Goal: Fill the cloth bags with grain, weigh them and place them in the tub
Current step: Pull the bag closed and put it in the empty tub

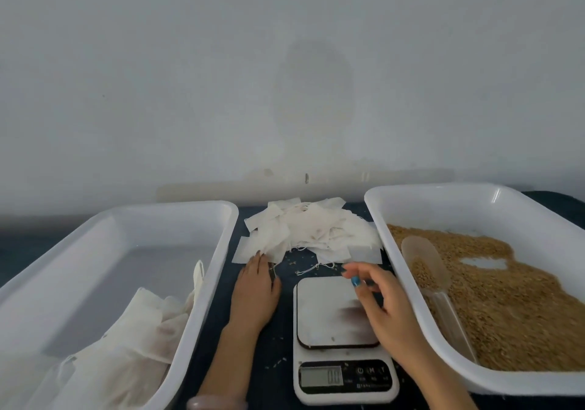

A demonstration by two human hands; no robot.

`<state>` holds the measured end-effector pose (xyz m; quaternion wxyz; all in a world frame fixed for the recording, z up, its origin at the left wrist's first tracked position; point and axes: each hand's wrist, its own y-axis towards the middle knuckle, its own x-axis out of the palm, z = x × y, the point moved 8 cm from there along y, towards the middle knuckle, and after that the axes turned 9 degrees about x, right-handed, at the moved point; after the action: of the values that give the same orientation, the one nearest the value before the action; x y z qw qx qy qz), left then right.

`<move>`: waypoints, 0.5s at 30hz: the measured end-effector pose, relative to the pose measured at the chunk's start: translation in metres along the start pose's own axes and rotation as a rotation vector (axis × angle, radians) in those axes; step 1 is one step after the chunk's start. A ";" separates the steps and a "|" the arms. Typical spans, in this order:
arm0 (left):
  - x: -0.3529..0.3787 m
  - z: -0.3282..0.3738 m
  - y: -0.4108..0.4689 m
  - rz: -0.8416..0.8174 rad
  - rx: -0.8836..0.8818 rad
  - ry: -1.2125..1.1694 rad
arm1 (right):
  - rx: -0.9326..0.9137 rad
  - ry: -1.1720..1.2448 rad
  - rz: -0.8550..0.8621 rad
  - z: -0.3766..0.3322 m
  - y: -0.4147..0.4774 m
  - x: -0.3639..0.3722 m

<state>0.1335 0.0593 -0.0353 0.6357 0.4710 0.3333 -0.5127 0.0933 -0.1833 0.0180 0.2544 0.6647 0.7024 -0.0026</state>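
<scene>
Your left hand [254, 289] lies palm down on the dark table [278, 365], fingers straight, tips touching the near edge of the pile of empty cloth bags [310, 232]. The grip there is released, with nothing pinched that can be made out, though loose strings trail just beside the thumb. Your right hand [389, 308] hovers over the far right corner of the scale [343, 340], blurred, fingers loosely curled and spread. That grip is also slack and holds nothing visible. The scale's platform is bare apart from a stray speck, and its display is lit, but the digits are too blurred to read. The white tub [221, 251] to your left holds several filled bags [136, 340] heaped at its near end. To your right, the grain tray [373, 207] carries a spread of grain [522, 298] with a bare patch showing. A clear scoop [427, 267] rests in it, bowl toward the far end, some grain in the bowl, handle pointing back toward you. Scattered grains lie on the table between the pile and the scale.
</scene>
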 end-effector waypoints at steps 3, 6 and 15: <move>-0.017 0.004 -0.007 0.131 -0.030 -0.127 | -0.002 -0.015 -0.008 0.004 -0.001 0.001; -0.035 0.007 -0.012 0.269 -0.030 -0.169 | -0.016 -0.034 -0.012 0.006 0.000 0.002; -0.043 0.004 -0.012 0.278 -0.052 -0.091 | -0.025 -0.065 -0.003 0.001 0.002 0.004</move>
<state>0.1106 0.0696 0.0020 0.7269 0.4723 0.2489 -0.4320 0.0960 -0.1793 0.0158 0.2855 0.6601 0.6946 -0.0159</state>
